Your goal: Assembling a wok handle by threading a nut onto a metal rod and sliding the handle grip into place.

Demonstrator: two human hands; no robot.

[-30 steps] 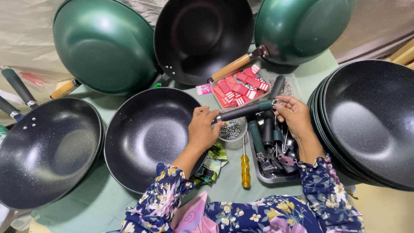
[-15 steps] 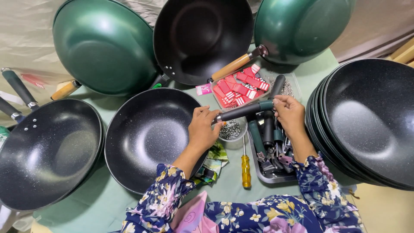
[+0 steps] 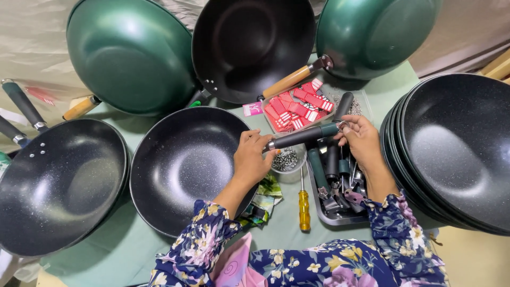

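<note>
Green cloth covers the table (image 3: 159,250), woks all around. Since a second ago almost nothing moved: the left hand (image 3: 254,159) still pinches the dark handle (image 3: 303,136) at the black wok (image 3: 186,167), three o'clock rim, the right hand (image 3: 362,139) still closed on its far end.

Your left hand (image 3: 252,159) rests on the right rim of the middle pan (image 3: 186,167). Your right hand (image 3: 364,141) is right of it, over the tray (image 3: 340,220). A handle (image 3: 305,135) runs between both hands. The screw cup (image 3: 287,159) sits under the handle. The screwdriver (image 3: 304,202) lies near you, left of the tray. A pan stack (image 3: 457,149) is far right.
</note>
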